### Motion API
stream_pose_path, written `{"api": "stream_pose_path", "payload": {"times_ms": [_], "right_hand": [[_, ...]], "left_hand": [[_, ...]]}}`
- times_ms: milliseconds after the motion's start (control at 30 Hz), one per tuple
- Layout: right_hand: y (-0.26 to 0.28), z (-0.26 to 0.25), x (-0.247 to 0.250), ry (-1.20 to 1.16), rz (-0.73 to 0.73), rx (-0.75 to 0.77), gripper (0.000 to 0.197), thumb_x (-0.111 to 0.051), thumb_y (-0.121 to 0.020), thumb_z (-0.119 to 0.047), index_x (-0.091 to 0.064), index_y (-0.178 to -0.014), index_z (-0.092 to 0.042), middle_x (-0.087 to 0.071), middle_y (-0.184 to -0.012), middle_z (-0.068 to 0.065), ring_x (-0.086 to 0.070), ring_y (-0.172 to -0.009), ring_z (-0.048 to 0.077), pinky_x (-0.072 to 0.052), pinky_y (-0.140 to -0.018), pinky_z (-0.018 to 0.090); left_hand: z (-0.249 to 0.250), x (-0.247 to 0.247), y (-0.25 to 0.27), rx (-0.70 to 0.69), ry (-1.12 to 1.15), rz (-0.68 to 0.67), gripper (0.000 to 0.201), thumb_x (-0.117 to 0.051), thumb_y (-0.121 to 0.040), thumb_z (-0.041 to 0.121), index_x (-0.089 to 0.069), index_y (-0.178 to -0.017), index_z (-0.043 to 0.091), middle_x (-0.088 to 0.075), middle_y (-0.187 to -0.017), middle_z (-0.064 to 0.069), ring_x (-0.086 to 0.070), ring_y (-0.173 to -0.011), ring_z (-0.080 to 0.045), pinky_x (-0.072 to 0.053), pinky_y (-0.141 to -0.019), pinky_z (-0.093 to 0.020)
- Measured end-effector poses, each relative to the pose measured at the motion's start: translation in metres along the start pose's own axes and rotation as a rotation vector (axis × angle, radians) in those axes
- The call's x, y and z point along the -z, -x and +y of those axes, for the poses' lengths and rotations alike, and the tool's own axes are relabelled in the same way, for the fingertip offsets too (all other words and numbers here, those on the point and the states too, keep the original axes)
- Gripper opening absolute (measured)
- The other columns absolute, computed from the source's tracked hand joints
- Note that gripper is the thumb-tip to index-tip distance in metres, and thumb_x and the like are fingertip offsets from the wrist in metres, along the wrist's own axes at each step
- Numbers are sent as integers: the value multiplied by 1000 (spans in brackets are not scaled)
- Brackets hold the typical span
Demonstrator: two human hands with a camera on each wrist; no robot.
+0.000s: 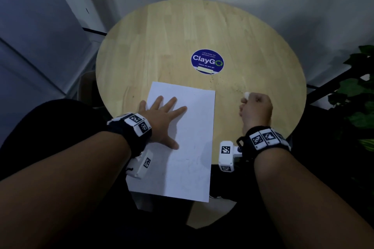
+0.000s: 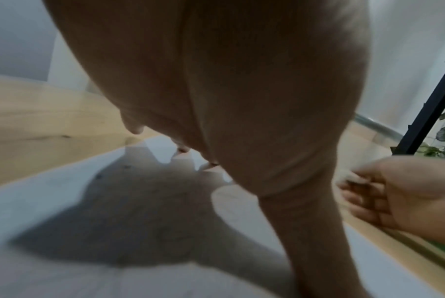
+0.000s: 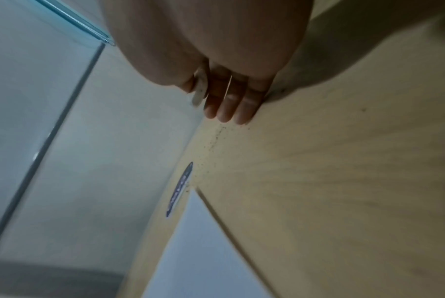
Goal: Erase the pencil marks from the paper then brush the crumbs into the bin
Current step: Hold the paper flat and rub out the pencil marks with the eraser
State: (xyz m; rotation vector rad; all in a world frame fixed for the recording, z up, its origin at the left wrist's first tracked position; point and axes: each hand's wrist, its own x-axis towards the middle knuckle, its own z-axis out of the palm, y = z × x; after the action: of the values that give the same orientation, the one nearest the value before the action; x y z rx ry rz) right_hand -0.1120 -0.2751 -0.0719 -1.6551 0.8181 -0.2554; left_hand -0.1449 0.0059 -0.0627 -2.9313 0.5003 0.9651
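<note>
Left hand (image 1: 162, 116) lies flat, fingers spread, pinning the paper (image 1: 182, 147) to the bench (image 1: 162, 36); the sheet's near end hangs off the bench edge toward the person. Right hand (image 1: 256, 110) sits on the bench just beside the paper's right edge, fingers curled round a small white eraser (image 1: 247, 94) that pokes out past the knuckles. Crumbs (image 1: 228, 83) are scattered on the wood ahead of the right hand, trailing toward the blue ClayGo sticker (image 1: 207, 61); a few specks also lie on the paper under the left palm in the left wrist view. Paper looks mostly clean, faint marks near the lower part, hard to tell. No bin in view, so the sweep direction is a guess. Risks: a sideways sweep with the fist pushes crumbs back onto the sheet or smears graphite into the wood grain; a fast sweep throws them off the far edge onto the floor; if the left hand lifts, the overhanging paper can tip or slide off; brushing with the eraser in the hand may drop it.
</note>
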Motion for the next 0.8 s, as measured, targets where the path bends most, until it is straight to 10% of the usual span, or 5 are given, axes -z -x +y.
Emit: {"api": "stream_pose_path", "payload": {"times_ms": [133,300,467,700,800], "right_hand": [[32,-12,-16,173,-464,-30,10,-60,-100,-20,-68,-95,-19,-66,-73,3,-45,-49,17,-34,-48,28],[68,-9,-31,501,-893,65,14,-62,-102,-20,-68,-92,-12,-71,-72,8,-49,-48,14,-35,-48,26],[72,-5,-43,713,-798,327,5,-66,-99,-23,-68,-94,-24,-75,-80,6,-71,-73,19,-55,-67,33],[84,-15,-45,912,-984,342,13,-70,-89,-14,-75,-80,-22,-73,-69,-5,-70,-68,14,-53,-64,30],[84,-13,-48,855,-827,425,15,-67,-94,-15,-74,-83,-22,-70,-74,-5,-66,-71,15,-48,-61,29]], "left_hand": [[-4,-11,-3,-45,24,31,130,-62,-68,95,23,-158,54,34,-169,11,28,-157,-33,5,-120,-75],[0,-22,-8,-31,82,57,125,-45,-63,106,24,-155,58,38,-167,10,36,-154,-34,14,-114,-79],[2,-23,-10,-17,83,55,123,-43,-64,106,25,-155,58,40,-166,11,39,-152,-33,16,-112,-80],[1,-24,-11,-19,88,37,126,-44,-61,107,27,-153,58,43,-164,11,41,-151,-34,16,-111,-81],[2,-22,-11,-17,87,30,126,-45,-62,106,28,-153,58,43,-164,11,42,-151,-33,17,-111,-80]]}}
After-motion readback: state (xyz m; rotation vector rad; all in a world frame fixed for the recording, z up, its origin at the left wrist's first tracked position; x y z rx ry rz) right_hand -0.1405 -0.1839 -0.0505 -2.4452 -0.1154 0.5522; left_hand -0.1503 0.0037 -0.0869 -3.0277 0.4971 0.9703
